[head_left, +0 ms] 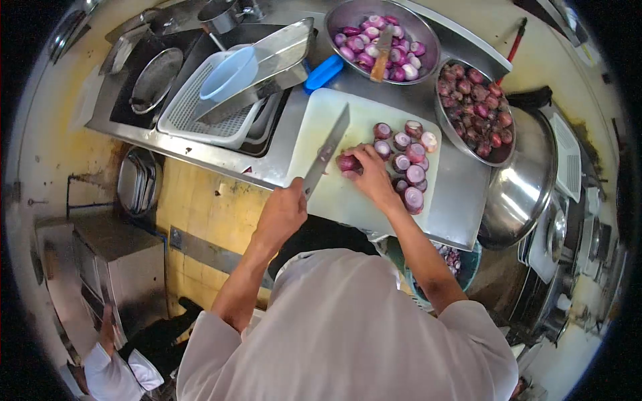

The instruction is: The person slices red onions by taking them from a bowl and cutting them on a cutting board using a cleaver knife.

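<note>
At a steel counter [461,217], knife in the left hand, red onion under the right

On the far left, low down, a person [110,377] in a white top is near a steel cabinet [130,267]. Above, a round strainer [158,80] sits at the sink, and beside it a white plastic basket [175,120] holds a light blue bowl [229,75], with a steel tray [277,75] tilted over it. The left hand [282,212] has its fingers closed round the handle of a large knife [331,144], whose blade reaches over the white cutting board [334,200], tip towards the far edge; whether it touches the board I cannot tell. Just right of the blade, the right hand [371,175] grips a red onion [347,162] on the board, fingers curled over it. Beyond the board, a steel bowl [428,37] holds peeled onions, a small wooden-handled knife [380,65] resting on them. Right of the right hand, trimmed onions [414,174] cluster on the board, several with pale cut faces up. Lower, a teal bin [477,262] contains purple scraps [449,257]. Farther right, a second bowl [447,130] is full of darker, unpeeled onions, beside a big shiny basin [518,177]
</note>
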Demonstrator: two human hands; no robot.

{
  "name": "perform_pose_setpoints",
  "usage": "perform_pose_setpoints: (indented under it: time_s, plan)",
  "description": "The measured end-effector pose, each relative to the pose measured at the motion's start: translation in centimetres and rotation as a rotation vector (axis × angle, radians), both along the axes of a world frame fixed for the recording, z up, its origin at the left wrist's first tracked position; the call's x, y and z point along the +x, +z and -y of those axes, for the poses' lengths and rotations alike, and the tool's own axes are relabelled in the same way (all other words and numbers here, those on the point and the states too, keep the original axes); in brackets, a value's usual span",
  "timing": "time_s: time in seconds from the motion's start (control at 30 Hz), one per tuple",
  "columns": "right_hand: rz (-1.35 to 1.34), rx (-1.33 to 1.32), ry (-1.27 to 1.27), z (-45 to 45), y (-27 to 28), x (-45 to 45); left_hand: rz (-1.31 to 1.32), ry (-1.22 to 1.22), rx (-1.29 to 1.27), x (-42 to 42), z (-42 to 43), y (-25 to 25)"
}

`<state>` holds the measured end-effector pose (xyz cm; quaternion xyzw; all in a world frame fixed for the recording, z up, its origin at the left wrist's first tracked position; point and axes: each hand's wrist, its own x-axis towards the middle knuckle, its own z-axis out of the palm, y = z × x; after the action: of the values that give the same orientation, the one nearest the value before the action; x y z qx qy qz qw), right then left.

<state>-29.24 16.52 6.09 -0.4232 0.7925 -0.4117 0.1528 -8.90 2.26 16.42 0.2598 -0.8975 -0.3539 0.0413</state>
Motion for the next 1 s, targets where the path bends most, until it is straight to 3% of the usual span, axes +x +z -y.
perform_pose_setpoints:
  time_s: [0.3, 0.43, 0.57, 0.77, 0.87, 0.93, 1.0]
  plan:
    - [-0.07, 0.125, 0.03, 0.3, 1.5, 0.2, 0.182, -0.086, -0.002, 2.2, -2.1, 2.9]
    - [-0.069, 0.105, 0.041, 0.3, 1.5, 0.4, 0.186, -0.094, -0.016, -0.6, -2.4, -1.5]
    - [-0.08, 0.038, 0.057, -0.1, 0.6, 0.4, 0.018, -0.056, -0.034, -5.3, -1.5, -8.0]
    - [-0.157, 0.188, 0.036, -0.1, 1.0, -0.2, -0.009, -0.064, -0.02, -2.7, 0.8, -6.6]
    - [0.065, 0.099, -0.019, 0.4, 1.2, -0.3, 0.022, -0.007, 0.013, -0.4, 1.0, -6.4]
    - [0.151, -0.241, -0.057, 0.7, 1.2, 0.1, 0.029, 0.037, 0.045, 0.0, 0.8, -6.1]
    - [0.063, -0.174, -0.008, 0.7, 0.0, 0.1, 0.003, 0.013, 0.012, -0.1, 0.6, -5.5]
